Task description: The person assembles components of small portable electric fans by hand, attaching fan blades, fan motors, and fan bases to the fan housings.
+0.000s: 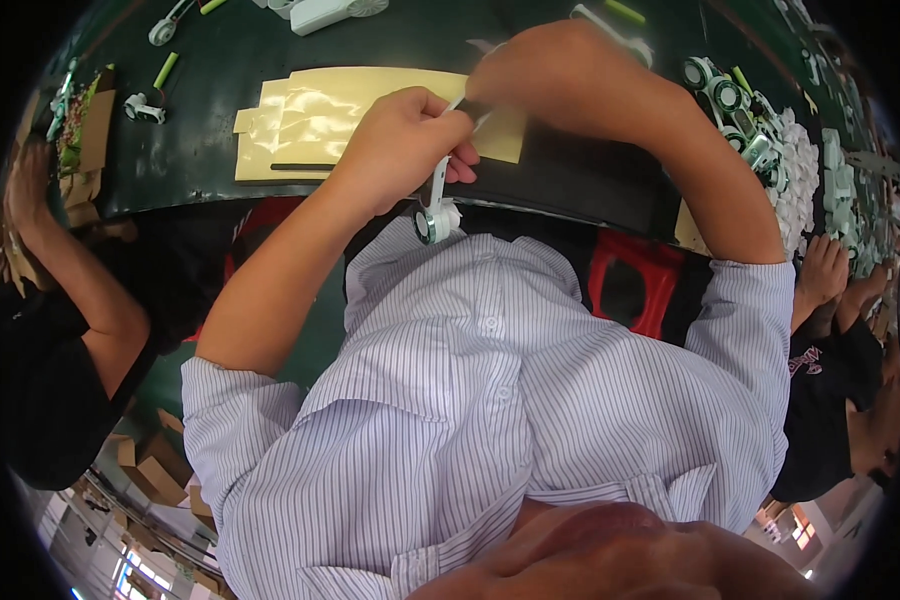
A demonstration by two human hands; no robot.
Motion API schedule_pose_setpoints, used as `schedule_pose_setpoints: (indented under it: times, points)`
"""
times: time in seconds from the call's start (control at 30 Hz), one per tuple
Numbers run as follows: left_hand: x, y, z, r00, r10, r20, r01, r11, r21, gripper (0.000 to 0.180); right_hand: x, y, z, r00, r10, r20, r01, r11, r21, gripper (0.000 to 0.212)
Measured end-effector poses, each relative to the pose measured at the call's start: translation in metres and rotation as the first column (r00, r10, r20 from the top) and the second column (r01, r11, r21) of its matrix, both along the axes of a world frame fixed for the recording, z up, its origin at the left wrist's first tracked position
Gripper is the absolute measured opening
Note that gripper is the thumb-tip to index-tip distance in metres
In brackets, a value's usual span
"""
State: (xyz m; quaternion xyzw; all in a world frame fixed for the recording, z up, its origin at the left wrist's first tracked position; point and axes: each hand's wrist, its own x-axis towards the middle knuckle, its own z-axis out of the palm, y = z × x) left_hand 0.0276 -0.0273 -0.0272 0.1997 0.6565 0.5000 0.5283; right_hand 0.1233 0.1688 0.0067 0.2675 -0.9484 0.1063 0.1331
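Observation:
My left hand (415,135) is closed round a slim white part with a round, dark-ringed end (434,222), which hangs below the fingers past the table's near edge. The upper end of this part is mostly covered by my fingers. Close beside it, my right hand (545,80) is smeared by motion, its back to the view. Its fingers are hidden, so I cannot tell what they hold. Under both hands lies a stack of shiny yellow sheets (315,115) on the dark green table (200,110).
White parts with round ends (735,105) are heaped at the right beside a white bumpy pile (795,175). A small white part (145,108) lies left, near a green stick (166,70). A red stool (635,280) stands below the table. Other people's arms (85,265) work at both sides.

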Motion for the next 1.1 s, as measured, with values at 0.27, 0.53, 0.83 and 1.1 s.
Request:
schedule_pose_setpoints:
  times: [0.27, 0.53, 0.83, 1.1]
  points:
    - [0.006, 0.001, 0.003, 0.998, 0.024, -0.050, -0.023, 1.000, 0.005, 0.023, 0.007, -0.017, 0.010, 0.973, -0.207, 0.102, 0.214, 0.975, -0.059, 0.015]
    - [0.008, 0.002, 0.001, 0.996, 0.062, -0.064, -0.059, 0.997, 0.044, 0.022, -0.006, -0.044, 0.052, 0.787, -0.596, 0.158, 0.561, 0.799, 0.217, 0.043]
    - [0.001, 0.000, 0.001, 0.994, 0.073, 0.079, -0.080, 0.994, 0.080, 0.026, 0.032, -0.003, 0.010, 0.770, -0.498, 0.399, 0.638, 0.585, -0.500, 0.024]
    - [0.011, -0.004, 0.014, 0.990, 0.078, 0.120, -0.096, 0.982, 0.160, 0.033, 0.048, -0.031, 0.011, 0.740, -0.227, 0.633, 0.672, 0.207, -0.711, 0.031]
